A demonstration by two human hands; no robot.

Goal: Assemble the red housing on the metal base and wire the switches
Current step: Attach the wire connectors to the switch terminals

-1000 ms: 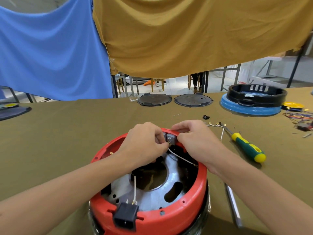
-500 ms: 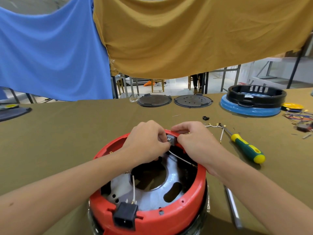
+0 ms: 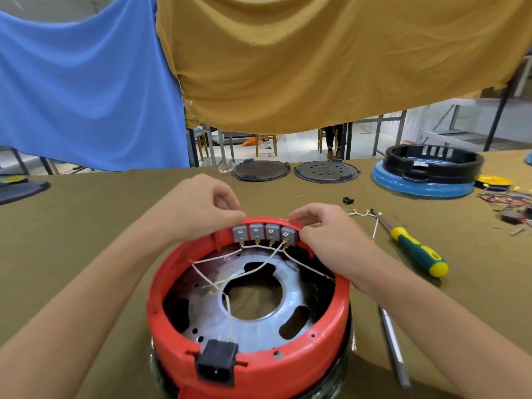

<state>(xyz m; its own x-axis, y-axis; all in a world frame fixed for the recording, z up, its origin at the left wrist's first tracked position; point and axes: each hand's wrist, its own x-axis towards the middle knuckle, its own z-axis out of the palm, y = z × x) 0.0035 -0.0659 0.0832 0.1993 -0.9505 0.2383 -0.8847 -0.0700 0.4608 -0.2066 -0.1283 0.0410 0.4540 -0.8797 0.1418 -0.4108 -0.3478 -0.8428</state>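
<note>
The red housing (image 3: 339, 321) sits on the round metal base (image 3: 259, 332) close in front of me. Several grey switches (image 3: 264, 232) stand in a row in its far rim, joined by thin white wires (image 3: 253, 270) that run across the base to the black power socket (image 3: 217, 367) at the near rim. My left hand (image 3: 198, 211) pinches the rim at the left end of the row. At the right end my right hand (image 3: 331, 237) pinches the rim, its thumb against the last switch.
A green-and-yellow screwdriver (image 3: 417, 249) and a loose white wire (image 3: 362, 214) lie right of the housing, a metal rod (image 3: 394, 349) nearer me. Two dark discs (image 3: 260, 169) and a black ring (image 3: 434, 161) on a blue base stand at the far edge. Coloured wires (image 3: 506, 198) lie far right.
My hands were bunched together over one grey switch at the far rim. They have moved apart to the two ends, and the whole row of switches with its wires now shows.
</note>
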